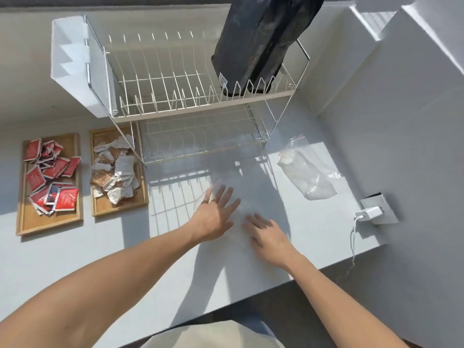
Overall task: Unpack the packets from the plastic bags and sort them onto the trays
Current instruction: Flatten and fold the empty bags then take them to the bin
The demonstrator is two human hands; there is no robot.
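Both hands, the left hand (216,217) and right hand (267,236), lie flat with fingers spread on an empty clear plastic bag (226,197), barely visible against the bench (125,259), in front of the dish rack (198,96). Its edges are hard to trace.

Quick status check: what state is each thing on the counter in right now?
Left wooden tray: heaped with red packets.
Right wooden tray: heaped with brown and white packets.
Flat clear plastic bag: looks empty, under both hands.
Left hand: open, flat.
Right hand: open, flat.
Clear zip bag: still full.
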